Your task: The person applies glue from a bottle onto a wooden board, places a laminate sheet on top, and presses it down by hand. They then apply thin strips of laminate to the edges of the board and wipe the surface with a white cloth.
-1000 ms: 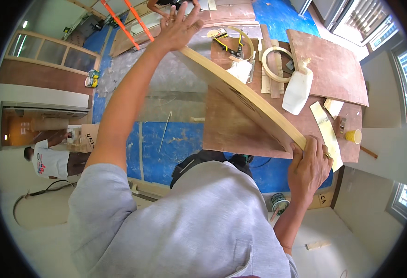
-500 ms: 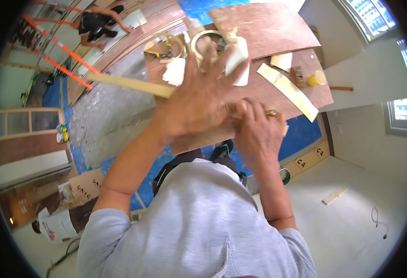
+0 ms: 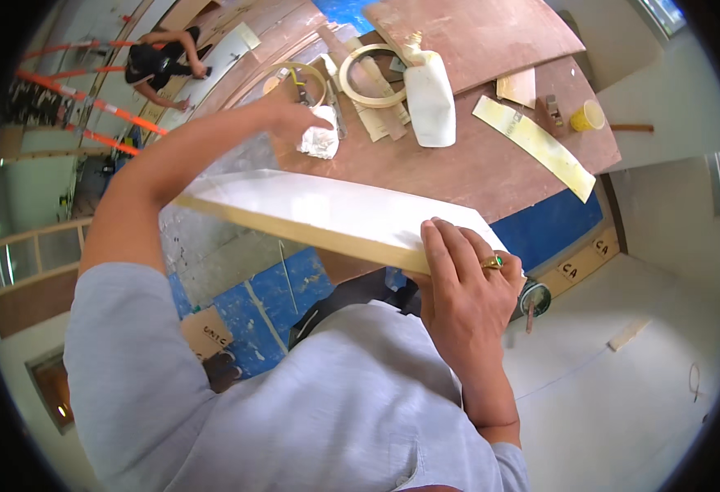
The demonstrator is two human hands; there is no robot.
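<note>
My right hand [image 3: 470,303], with a ring on one finger, grips the near right end of a long board [image 3: 310,205]. Its broad face is glossy white and its edge yellowish. The board is tilted above the near side of a brown plywood worktable [image 3: 458,176]. Beyond the board, my left arm reaches across to a crumpled white rag [image 3: 320,141]. My left hand [image 3: 294,117] closes on the rag's upper part; some fingers are hidden. Right beside that hand lie a roll of edge strip [image 3: 320,78] and a yellow and black tool [image 3: 301,86].
On the worktable stand a white squeeze bottle [image 3: 431,107] and a yellow cup [image 3: 587,116]. A second strip roll [image 3: 345,82], a hand plane [image 3: 551,113] and a yellowish strip [image 3: 532,143] lie there too. A co-worker [image 3: 163,66] crouches far left near an orange ladder [image 3: 89,102].
My left hand has left the board and moved to the white rag. The board has turned from nearly edge-on to show its white face. My right hand keeps its grip.
</note>
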